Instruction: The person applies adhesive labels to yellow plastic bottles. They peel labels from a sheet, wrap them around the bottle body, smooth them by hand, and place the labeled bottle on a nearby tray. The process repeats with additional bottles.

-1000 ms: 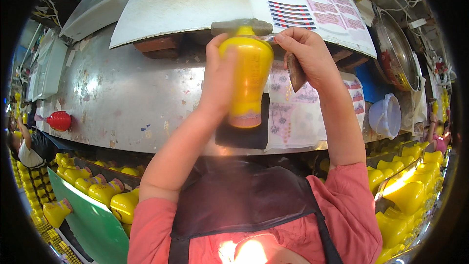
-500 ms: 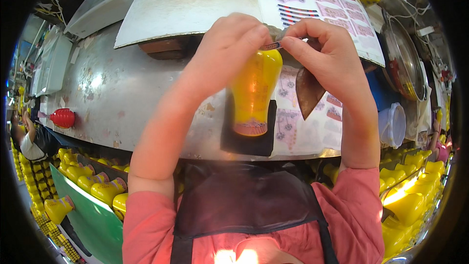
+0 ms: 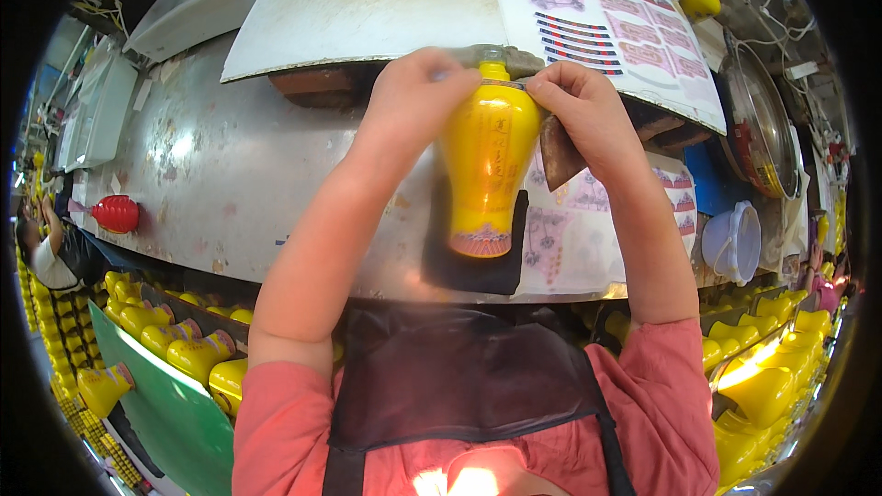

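A yellow bottle (image 3: 491, 156) with lettering and a pink patterned band at its base lies on a black cloth (image 3: 519, 230), its neck pointing away from me. Across the base of its neck runs a thin dark decal strip (image 3: 503, 84). My left hand (image 3: 413, 101) is closed at the strip's left end, fingertips against the bottle's shoulder. At the other end, my right hand (image 3: 588, 115) pinches the strip between thumb and finger. A brown, flat, pointed scraper (image 3: 558, 156) is tucked under my right hand's fingers.
A white board (image 3: 367, 9) with decal sheets (image 3: 634, 28) lies raised at the back. More decals (image 3: 551, 239) sit right of the cloth. A red ribbed object (image 3: 117, 214) is at left, a white bucket (image 3: 732, 243) at right. Rows of yellow bottles (image 3: 197, 358) flank me.
The strip has come down from above the bottle's neck end onto the base of the neck. Both hands have moved apart, uncovering the neck and the lettering.
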Demonstrator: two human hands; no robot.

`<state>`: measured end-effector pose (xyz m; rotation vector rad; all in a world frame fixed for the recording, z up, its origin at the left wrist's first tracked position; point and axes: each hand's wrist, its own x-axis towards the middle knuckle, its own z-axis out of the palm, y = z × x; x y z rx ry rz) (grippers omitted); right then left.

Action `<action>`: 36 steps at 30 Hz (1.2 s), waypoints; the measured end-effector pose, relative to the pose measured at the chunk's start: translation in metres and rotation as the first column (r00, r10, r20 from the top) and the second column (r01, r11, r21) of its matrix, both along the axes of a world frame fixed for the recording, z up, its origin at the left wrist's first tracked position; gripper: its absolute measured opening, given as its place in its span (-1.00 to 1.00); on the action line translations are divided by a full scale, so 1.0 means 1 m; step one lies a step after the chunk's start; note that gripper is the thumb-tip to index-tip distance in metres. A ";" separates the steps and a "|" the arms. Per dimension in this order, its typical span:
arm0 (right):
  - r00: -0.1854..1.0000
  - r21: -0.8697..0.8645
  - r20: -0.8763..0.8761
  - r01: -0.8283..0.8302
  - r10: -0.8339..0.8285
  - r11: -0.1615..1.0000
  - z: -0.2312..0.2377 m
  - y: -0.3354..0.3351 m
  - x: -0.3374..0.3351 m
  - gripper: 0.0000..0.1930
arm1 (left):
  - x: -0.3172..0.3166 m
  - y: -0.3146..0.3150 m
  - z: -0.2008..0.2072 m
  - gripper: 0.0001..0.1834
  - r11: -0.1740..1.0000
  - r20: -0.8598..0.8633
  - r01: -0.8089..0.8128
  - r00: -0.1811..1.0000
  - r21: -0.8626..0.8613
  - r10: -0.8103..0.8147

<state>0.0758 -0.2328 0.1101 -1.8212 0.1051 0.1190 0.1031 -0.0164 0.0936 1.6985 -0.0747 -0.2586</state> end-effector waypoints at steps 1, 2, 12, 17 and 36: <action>0.999 -0.038 0.049 -0.010 0.012 0.999 0.003 0.000 -0.004 -0.77 | -0.003 0.001 0.001 -0.84 1.000 -0.009 0.004 1.000 -0.020 -0.005; 0.996 -0.089 0.087 0.013 -0.005 0.996 0.007 0.002 -0.011 -0.77 | -0.006 0.001 0.003 -0.84 0.999 -0.012 0.008 1.000 -0.045 -0.009; 0.953 0.004 0.263 0.154 -0.150 0.988 0.029 0.019 -0.070 -0.90 | -0.032 0.016 0.029 -0.88 0.946 0.064 0.200 0.980 -0.256 -0.190; 0.953 0.055 0.262 0.144 -0.153 0.988 0.032 0.016 -0.079 -0.92 | -0.044 0.020 0.037 -0.89 0.935 0.079 0.228 0.973 -0.273 -0.215; 0.944 -0.089 0.326 -0.026 0.054 0.996 0.031 0.000 -0.076 -0.89 | -0.066 0.017 0.039 -0.89 0.948 0.184 0.195 0.971 -0.250 -0.151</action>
